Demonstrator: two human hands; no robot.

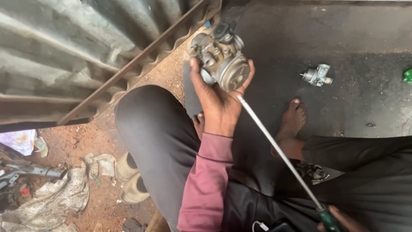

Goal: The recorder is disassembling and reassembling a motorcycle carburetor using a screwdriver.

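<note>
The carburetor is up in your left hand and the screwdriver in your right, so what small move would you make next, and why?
Probably bring the screwdriver tip up to the carburetor. The left hand holds it raised, while the right hand grips only the green handle and the tip sits just below the body, not on any screw.
</note>
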